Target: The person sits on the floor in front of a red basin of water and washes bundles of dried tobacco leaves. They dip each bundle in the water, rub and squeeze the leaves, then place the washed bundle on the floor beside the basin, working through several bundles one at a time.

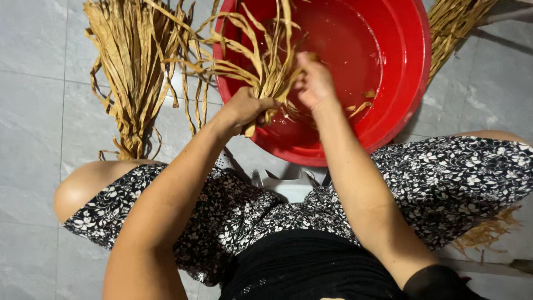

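Dried leaf strips (266, 72) gripped by both hands, left (244, 108), right (313, 83), over wet red basin (400, 66).

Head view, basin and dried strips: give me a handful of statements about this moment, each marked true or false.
1. Both hands grip the same bunch of tan dried strips over the red basin. True: left hand and right hand close on it together.
2. The basin is blue. False: it is red.
3. A separate bundle of strips lies on the grey tiled floor to the left of the basin. True.
4. The basin is dry and empty. False: its inside looks wet and holds loose strip pieces.
5. The person wears a plain white skirt. False: the garment is black with white flowers.
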{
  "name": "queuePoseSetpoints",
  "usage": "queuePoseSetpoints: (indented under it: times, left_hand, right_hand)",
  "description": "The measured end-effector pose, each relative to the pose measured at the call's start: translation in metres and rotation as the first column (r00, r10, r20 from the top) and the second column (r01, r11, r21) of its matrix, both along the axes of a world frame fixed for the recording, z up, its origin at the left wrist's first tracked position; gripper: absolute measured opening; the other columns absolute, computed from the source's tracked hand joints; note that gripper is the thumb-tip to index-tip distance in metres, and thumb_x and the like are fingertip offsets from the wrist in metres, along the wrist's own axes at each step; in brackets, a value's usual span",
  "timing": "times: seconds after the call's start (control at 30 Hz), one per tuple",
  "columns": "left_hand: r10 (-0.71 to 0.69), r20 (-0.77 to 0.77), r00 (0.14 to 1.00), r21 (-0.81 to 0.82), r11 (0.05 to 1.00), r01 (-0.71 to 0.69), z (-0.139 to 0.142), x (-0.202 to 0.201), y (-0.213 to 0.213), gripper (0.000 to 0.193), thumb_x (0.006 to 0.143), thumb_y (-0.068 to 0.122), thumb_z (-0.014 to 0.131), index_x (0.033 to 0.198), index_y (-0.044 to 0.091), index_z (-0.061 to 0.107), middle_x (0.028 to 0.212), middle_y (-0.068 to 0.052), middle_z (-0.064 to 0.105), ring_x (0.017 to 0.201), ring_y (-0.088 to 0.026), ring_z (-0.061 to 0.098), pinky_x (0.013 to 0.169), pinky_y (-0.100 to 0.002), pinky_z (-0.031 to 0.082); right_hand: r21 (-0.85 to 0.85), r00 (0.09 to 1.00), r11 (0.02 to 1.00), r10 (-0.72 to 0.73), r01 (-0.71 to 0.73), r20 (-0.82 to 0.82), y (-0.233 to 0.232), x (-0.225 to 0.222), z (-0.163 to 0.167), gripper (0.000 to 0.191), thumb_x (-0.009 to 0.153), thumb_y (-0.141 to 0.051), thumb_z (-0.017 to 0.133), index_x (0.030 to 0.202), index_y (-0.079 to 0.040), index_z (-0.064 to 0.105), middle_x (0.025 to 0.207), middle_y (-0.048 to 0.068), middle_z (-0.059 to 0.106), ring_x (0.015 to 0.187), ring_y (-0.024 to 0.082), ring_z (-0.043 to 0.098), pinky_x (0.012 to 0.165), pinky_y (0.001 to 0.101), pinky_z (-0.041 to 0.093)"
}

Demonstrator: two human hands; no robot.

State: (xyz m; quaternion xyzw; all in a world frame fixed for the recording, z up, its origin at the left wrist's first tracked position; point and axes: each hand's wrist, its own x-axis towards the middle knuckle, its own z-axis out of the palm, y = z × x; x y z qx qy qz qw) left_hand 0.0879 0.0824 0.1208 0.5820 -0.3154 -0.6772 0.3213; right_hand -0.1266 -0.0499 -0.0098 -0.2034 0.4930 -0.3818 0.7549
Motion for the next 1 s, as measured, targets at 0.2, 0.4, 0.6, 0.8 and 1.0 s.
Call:
queuePoseSetpoints:
  times: [0.2, 0.4, 0.6, 0.8, 1.0]
  left_hand:
    - [0.085, 0.062, 0.994, -0.059, 0.995, -0.081, 0.043, 0.045, -0.003, 0.024, 0.087, 0.019, 0.078, 0.102, 0.003, 0.069, 0.073, -0.002, 0.068, 0.053, -0.010, 0.060, 0.047, -0.026, 0.051]
    - [0.308, -0.312, 0.899, -0.398, 0.817, -0.418, 0.103, 0.105, -0.005, 0.016, 0.096, 0.012, 0.069, 0.110, 0.006, 0.063, 0.090, -0.005, 0.071, 0.074, -0.018, 0.071, 0.065, -0.031, 0.062]
    - [0.386, -0.510, 0.769, -0.408, 0.678, -0.611, 0.113, 0.127, -0.004, 0.008, 0.096, 0.006, 0.070, 0.095, -0.001, 0.066, 0.088, -0.013, 0.071, 0.077, -0.021, 0.069, 0.075, -0.032, 0.061]
    - [0.500, -0.507, 0.702, -0.283, 0.673, -0.684, 0.087, 0.116, -0.013, 0.015, 0.098, 0.007, 0.079, 0.101, -0.002, 0.068, 0.090, -0.011, 0.074, 0.071, -0.018, 0.071, 0.062, -0.034, 0.059]
    - [0.528, -0.396, 0.751, -0.198, 0.750, -0.631, 0.064, 0.094, -0.015, 0.019, 0.091, 0.009, 0.082, 0.101, 0.002, 0.068, 0.082, -0.008, 0.072, 0.063, -0.015, 0.071, 0.053, -0.028, 0.056]
  right_hand:
    - [0.101, 0.914, 0.940, -0.341, 0.327, 0.221, -0.054, -0.076, 0.000, 0.027, 0.099, -0.027, 0.073, 0.109, -0.002, 0.072, 0.086, 0.003, 0.067, 0.065, 0.007, 0.057, 0.048, 0.0177, 0.042]
    - [0.048, 0.874, 0.928, -0.364, 0.369, 0.321, -0.056, -0.087, -0.006, 0.040, 0.107, -0.034, 0.058, 0.109, 0.005, 0.064, 0.093, 0.012, 0.067, 0.079, 0.017, 0.067, 0.067, 0.0249, 0.060]
    - [0.110, 0.302, 0.633, 0.506, -0.767, -0.808, 0.016, -0.026, -0.051, 0.032, 0.090, -0.032, 0.084, 0.095, -0.005, 0.068, 0.087, 0.014, 0.071, 0.056, 0.016, 0.060, 0.048, 0.0312, 0.051]
    - [0.165, 0.378, 0.640, 0.620, -0.750, -0.687, 0.041, -0.013, -0.060, 0.013, 0.092, -0.014, 0.071, 0.090, -0.003, 0.079, 0.074, 0.009, 0.071, 0.055, 0.016, 0.062, 0.046, 0.0307, 0.049]
    - [-0.094, 0.742, 0.839, 0.416, -0.536, -0.525, -0.001, -0.035, 0.005, 0.016, 0.099, -0.020, 0.067, 0.098, -0.009, 0.078, 0.079, 0.002, 0.071, 0.059, 0.007, 0.053, 0.051, 0.0210, 0.043]
